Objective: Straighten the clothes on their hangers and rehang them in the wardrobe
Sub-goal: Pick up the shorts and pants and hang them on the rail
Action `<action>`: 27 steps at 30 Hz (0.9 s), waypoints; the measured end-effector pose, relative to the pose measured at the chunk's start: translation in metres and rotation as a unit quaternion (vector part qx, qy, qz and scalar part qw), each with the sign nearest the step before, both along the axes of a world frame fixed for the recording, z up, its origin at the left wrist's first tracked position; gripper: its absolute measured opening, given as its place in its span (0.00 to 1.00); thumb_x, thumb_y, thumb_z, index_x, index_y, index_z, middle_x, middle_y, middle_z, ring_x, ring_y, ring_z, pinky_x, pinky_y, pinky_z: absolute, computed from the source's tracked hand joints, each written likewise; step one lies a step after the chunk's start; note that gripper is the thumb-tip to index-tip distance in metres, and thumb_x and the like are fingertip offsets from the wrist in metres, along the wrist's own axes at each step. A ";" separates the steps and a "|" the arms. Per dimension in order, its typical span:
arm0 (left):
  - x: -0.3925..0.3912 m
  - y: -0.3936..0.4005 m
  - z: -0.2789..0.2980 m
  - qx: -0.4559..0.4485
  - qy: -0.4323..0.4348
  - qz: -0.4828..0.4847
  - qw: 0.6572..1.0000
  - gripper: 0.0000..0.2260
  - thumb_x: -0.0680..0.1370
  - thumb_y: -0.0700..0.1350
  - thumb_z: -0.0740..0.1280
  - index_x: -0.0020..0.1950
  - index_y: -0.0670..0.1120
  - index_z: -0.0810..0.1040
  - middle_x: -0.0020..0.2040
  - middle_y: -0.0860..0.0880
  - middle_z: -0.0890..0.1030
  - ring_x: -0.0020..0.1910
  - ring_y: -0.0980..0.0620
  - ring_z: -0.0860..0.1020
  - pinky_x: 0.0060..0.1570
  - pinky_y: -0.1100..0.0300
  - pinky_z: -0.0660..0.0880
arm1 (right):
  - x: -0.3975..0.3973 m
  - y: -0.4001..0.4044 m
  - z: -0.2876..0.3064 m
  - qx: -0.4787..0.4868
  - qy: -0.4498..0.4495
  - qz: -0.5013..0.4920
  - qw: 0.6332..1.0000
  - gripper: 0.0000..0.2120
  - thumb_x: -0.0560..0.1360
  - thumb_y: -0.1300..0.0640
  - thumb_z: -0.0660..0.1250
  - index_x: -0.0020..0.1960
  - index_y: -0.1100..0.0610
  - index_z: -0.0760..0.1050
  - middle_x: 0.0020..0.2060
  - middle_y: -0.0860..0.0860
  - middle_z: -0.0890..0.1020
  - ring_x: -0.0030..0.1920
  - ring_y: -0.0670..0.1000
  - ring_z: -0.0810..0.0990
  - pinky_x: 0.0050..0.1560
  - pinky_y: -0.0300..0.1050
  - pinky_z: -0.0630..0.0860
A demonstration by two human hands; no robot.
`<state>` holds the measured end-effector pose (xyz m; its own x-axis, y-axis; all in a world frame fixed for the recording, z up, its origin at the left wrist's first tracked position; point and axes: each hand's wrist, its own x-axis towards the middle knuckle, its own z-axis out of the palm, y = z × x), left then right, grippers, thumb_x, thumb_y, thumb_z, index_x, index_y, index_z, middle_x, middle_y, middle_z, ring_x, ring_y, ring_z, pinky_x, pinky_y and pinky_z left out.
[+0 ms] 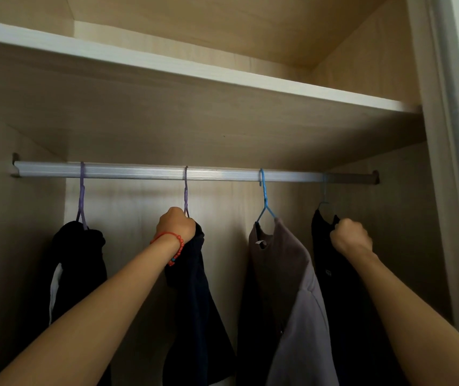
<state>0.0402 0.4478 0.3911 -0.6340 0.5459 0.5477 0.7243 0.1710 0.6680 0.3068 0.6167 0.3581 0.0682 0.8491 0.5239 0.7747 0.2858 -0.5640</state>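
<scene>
Several garments hang from a silver rail inside the wardrobe. My left hand, with a red bead bracelet on the wrist, grips the top of a dark navy garment at the base of its purple hanger. My right hand is closed on the shoulder of a black garment at the far right, under a thin blue hanger. Between them a grey-brown garment hangs on a bright blue hanger. At the far left a black garment sits bunched on another purple hanger.
A white-edged wooden shelf runs above the rail. The wardrobe's right side wall and frame stand close to the black garment. The wooden back panel shows between the hangers.
</scene>
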 end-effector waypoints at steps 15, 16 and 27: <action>0.003 -0.002 -0.003 0.013 -0.008 -0.001 1.000 0.10 0.78 0.37 0.57 0.51 0.32 0.74 0.56 0.34 0.77 0.54 0.37 0.76 0.47 0.53 0.72 | 0.014 -0.015 -0.004 -0.008 0.004 0.027 1.000 0.15 0.79 0.57 0.54 0.57 0.65 0.72 0.52 0.62 0.77 0.53 0.62 0.76 0.47 0.49 0.69; 0.003 -0.003 -0.003 0.015 -0.011 -0.004 1.000 0.08 0.78 0.37 0.57 0.47 0.33 0.74 0.56 0.34 0.77 0.54 0.36 0.76 0.45 0.54 0.70 | 0.014 -0.017 -0.004 -0.013 -0.001 0.029 0.999 0.15 0.80 0.57 0.53 0.57 0.64 0.72 0.52 0.61 0.77 0.54 0.62 0.76 0.48 0.49 0.70; 0.001 -0.012 -0.010 0.092 -0.135 -0.114 0.980 0.10 0.75 0.38 0.63 0.35 0.35 0.75 0.33 0.41 0.75 0.41 0.43 0.75 0.44 0.55 0.70 | 0.028 -0.073 -0.006 0.094 -0.022 0.035 0.995 0.13 0.77 0.56 0.58 0.56 0.61 0.75 0.54 0.61 0.78 0.53 0.63 0.77 0.50 0.51 0.74</action>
<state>0.0410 0.4360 0.3808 -0.6423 0.5979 0.4796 0.5231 -0.1155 0.8444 0.3349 0.5439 0.3524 -0.0141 0.7371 0.6756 0.7719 0.4375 -0.4612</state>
